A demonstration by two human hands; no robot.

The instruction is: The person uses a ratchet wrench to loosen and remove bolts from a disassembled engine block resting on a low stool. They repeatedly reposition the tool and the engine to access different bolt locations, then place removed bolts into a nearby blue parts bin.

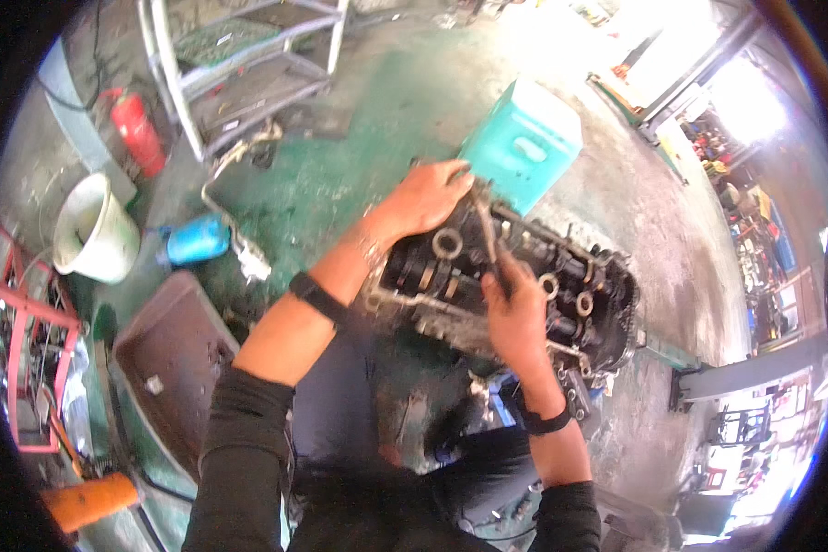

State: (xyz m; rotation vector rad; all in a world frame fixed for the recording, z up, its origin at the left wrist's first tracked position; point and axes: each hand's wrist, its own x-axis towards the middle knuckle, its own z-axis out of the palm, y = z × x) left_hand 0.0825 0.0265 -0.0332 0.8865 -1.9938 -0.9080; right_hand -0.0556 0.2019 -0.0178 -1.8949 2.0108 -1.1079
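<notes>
An oily engine cylinder head (pixel 414 271), with dark shafts and round light rings, lies in front of me. My left hand (pixel 431 195) has its fingers curled at the head's upper-left end; what they grip is too small to make out. My right hand (pixel 515 313) is closed round a long, narrow tool (pixel 486 228) whose shaft reaches up toward my left fingertips. A turquoise plastic jug (pixel 524 147) stands just beyond the cylinder head.
At left are a red extinguisher (pixel 138 129), white bucket (pixel 92 235), blue canister (pixel 198 244), grey tub (pixel 170 373) and pink metal frame (pixel 37 359). A stepladder (pixel 184 110) stands behind; a grey lift beam (pixel 754 368) is at right.
</notes>
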